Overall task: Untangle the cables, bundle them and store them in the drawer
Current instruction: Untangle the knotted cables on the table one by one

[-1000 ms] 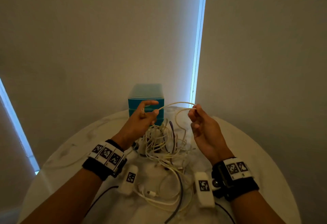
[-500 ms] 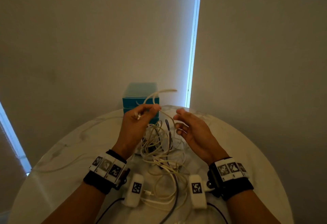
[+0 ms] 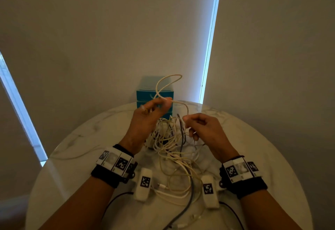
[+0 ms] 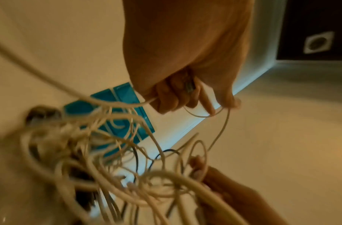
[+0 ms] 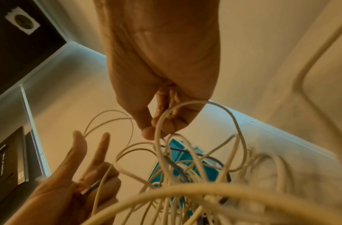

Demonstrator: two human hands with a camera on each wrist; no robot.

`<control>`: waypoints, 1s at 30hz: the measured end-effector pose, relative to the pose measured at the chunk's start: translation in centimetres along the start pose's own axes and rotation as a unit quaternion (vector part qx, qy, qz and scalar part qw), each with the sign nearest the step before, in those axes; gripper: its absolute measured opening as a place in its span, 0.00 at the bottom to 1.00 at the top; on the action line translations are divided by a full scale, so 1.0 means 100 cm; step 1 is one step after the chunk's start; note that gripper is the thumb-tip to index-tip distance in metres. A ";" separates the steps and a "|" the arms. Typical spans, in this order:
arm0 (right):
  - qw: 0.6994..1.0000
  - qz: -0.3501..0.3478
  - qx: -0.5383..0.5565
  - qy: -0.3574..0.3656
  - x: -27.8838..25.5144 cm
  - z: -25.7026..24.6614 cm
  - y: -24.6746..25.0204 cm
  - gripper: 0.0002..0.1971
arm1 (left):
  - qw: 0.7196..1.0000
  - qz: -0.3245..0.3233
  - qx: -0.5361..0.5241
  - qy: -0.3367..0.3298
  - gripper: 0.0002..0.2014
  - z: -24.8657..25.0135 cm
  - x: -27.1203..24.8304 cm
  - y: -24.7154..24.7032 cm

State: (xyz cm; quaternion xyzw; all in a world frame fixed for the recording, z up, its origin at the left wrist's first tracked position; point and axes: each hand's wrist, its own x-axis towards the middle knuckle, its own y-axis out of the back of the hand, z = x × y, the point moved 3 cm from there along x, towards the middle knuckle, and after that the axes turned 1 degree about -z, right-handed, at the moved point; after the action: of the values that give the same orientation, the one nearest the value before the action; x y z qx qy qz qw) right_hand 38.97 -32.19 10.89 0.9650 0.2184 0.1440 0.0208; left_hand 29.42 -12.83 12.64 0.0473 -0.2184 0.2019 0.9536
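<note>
Both hands were up over the bench (image 3: 76, 157), and the left hand (image 3: 145, 121) pinched a cream cable (image 3: 168, 82) between thumb and fingertip, its loop arching above the teal drawer unit (image 3: 154, 91). The right hand (image 3: 204, 130), just beside it, curled round the same strand. Below them the tangled cables (image 3: 174, 150) lay heaped mid-bench.

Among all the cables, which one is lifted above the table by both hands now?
The thin cream cable: its loop rises before the teal drawer unit, pinched by left hand and right hand. The others lie on the table.
</note>
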 end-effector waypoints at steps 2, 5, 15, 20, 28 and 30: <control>0.999 0.016 0.028 0.022 -0.001 -0.007 0.004 0.10 | 0.994 -0.084 0.058 0.047 0.11 -0.005 -0.002 -0.008; 0.994 0.062 0.076 0.053 -0.001 -0.014 0.007 0.13 | 0.986 -0.104 0.088 0.096 0.10 -0.017 -0.003 -0.008; 0.944 0.020 0.329 0.017 0.000 -0.029 -0.001 0.07 | 0.976 -0.134 0.162 0.056 0.16 -0.011 -0.006 -0.016; 0.956 -0.043 0.288 0.037 -0.002 -0.032 -0.010 0.13 | 0.988 -0.061 0.141 0.004 0.06 -0.006 -0.005 -0.015; 0.980 -0.147 -0.116 -0.073 -0.006 0.013 -0.027 0.09 | 0.987 0.134 -0.077 0.044 0.12 -0.003 0.005 0.014; 0.986 -0.081 -0.130 -0.057 -0.001 0.013 -0.017 0.09 | 0.980 0.151 -0.119 0.059 0.12 -0.003 0.005 0.016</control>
State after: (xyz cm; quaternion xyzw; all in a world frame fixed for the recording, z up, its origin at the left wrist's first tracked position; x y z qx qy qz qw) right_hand 38.51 -30.66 9.39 0.9397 0.2740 0.1134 0.1703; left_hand 29.26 -11.13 12.58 -0.1123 -0.1892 0.3181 0.9222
